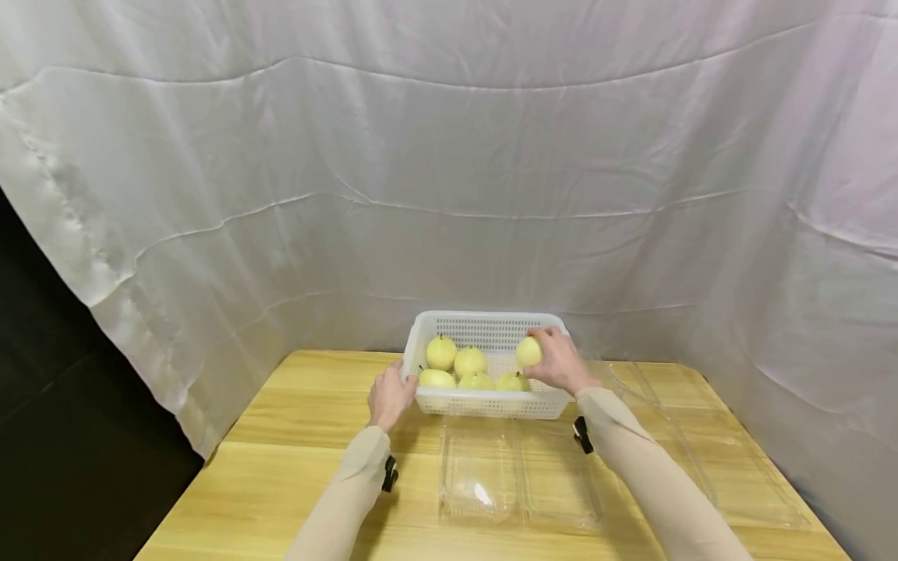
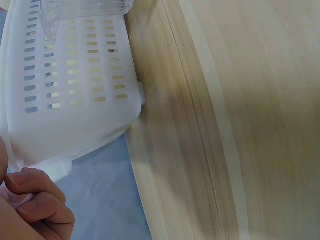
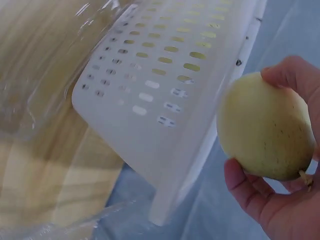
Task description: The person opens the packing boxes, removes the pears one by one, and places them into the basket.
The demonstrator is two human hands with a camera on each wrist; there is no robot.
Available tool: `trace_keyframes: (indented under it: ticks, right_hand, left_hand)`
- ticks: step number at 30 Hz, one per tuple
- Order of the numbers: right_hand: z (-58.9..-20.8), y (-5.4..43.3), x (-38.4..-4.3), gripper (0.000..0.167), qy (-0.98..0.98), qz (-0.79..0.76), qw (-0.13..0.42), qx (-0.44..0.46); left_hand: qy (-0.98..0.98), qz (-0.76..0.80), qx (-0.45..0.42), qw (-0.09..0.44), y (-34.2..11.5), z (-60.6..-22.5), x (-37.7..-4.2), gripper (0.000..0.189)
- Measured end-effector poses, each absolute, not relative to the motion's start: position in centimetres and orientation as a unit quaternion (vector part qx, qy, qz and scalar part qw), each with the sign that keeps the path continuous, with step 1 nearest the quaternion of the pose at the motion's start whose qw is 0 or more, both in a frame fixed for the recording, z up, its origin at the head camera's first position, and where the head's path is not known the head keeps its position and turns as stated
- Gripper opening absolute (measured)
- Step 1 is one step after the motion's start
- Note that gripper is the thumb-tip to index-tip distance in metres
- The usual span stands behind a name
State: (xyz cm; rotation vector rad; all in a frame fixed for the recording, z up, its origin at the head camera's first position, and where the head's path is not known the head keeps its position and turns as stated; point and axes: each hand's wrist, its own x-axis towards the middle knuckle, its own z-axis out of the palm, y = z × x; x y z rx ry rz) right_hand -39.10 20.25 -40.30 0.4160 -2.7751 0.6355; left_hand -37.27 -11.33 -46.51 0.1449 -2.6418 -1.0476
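A white perforated plastic basket (image 1: 491, 403) stands at the back of the table with several yellow-green pears (image 1: 470, 361) inside, mostly on its left side. My left hand (image 1: 390, 396) grips the basket's left rim; in the left wrist view its curled fingers (image 2: 42, 200) sit at the rim's corner. Over the basket's right side, my right hand (image 1: 559, 361) holds one pear (image 3: 265, 125) between thumb and fingers. That pear's stem points toward the palm in the right wrist view.
Before the basket lies an open clear plastic clamshell box (image 1: 484, 475). More clear plastic containers (image 1: 730, 452) spread over the right of the wooden table (image 1: 295, 452). A grey curtain (image 1: 449, 156) hangs close behind the basket.
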Motion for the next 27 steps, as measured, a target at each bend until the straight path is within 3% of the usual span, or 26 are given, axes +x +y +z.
trace_keyframes:
  ticks: [8, 17, 27]
  right_hand:
    - [-41.1, 21.6, -40.8, 0.073, -0.968, 0.198, 0.113, 0.102]
    - [-42.4, 21.6, -41.8, 0.073, -0.985, 0.082, 0.067, 0.136]
    - [-43.2, 21.2, -42.3, 0.066, -0.984, 0.021, 0.064, 0.167]
  left_hand:
    - [-0.918, -0.362, 0.053, 0.151, -11.0, -46.5, -37.4, 0.051]
    - [-0.917, -0.366, 0.056, 0.145, -11.1, -46.8, -37.2, 0.051]
    - [-0.919, -0.36, 0.057, 0.149, -11.1, -46.4, -37.2, 0.052]
